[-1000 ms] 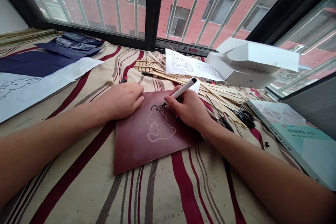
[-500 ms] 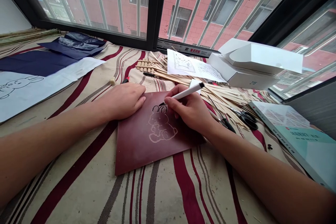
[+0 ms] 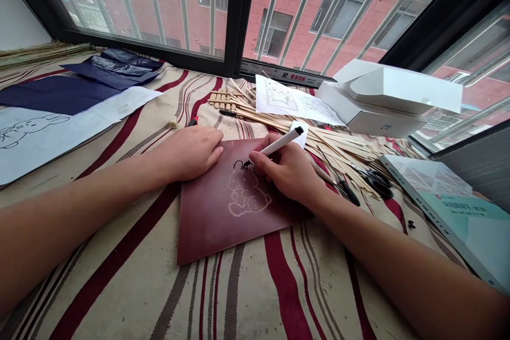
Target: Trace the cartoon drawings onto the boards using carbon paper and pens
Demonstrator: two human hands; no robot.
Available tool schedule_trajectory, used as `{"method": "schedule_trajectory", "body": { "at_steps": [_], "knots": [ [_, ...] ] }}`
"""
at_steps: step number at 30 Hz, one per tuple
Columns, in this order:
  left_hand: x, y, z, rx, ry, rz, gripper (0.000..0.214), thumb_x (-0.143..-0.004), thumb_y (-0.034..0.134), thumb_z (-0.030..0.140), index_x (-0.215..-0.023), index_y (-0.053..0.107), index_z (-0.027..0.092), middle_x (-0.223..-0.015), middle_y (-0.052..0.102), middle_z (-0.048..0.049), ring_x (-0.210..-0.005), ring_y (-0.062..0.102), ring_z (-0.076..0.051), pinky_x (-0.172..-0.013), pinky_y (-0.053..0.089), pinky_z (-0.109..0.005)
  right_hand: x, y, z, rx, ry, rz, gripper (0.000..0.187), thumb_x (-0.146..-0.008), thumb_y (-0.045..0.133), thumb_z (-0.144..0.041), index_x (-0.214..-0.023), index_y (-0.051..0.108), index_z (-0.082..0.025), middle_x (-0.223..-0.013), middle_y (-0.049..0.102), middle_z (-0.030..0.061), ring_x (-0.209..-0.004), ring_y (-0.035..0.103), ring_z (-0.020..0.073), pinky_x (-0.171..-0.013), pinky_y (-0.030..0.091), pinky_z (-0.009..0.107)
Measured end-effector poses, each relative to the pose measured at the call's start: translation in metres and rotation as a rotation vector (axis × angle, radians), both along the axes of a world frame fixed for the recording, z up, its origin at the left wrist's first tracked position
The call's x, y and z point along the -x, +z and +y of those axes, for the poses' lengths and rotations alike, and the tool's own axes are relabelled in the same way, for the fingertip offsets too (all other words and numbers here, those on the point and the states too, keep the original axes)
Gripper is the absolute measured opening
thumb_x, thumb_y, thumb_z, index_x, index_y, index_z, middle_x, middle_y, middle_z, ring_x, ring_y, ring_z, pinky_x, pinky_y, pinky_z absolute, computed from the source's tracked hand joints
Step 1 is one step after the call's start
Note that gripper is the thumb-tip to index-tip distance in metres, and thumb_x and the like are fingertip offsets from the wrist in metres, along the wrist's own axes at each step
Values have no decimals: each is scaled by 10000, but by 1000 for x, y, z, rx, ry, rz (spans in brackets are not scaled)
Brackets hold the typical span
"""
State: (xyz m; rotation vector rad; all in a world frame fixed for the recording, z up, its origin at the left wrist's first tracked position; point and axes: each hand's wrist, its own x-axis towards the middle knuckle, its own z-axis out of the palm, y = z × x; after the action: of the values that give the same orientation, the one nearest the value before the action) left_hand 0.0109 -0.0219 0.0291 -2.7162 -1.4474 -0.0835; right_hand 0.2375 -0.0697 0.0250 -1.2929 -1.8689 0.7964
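left hand [image 3: 191, 155]: flat, fingers lying together, pressing the upper edge of the maroon board [image 3: 215, 228]
right hand [image 3: 285, 170]: pinching a white marker [image 3: 279, 142], tip on the board above the pale rabbit outline [image 3: 244, 194]

Right hand [image 3: 289, 167], gripping white marker [image 3: 278, 142], tip on maroon board [image 3: 211, 223] above chalky rabbit outline [image 3: 247, 194]. Left hand [image 3: 191, 154], flat, resting on board's upper left corner. Right of centre: bamboo strips [image 3: 338, 151], black-handled scissors [image 3: 378, 183], white box [image 3: 370, 117], teal-covered book [image 3: 446, 212]. Upper left: dark blue carbon paper [image 3: 59, 90].
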Motion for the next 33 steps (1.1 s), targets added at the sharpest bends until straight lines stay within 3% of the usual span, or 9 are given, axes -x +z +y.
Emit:
{"method": "schedule_trajectory", "body": {
  "at_steps": [33],
  "knots": [
    [0,-2,1,5,2,44,247,-993,401,310,-952,613,191,-993,733,-136,-941,709,-307,-859,524,-408,0,-2,1,-56,28,-32,207,-944,667,-322,-779,618,-207,-690,676,-5,-663,623,166,-693,455,325]
  ]
}}
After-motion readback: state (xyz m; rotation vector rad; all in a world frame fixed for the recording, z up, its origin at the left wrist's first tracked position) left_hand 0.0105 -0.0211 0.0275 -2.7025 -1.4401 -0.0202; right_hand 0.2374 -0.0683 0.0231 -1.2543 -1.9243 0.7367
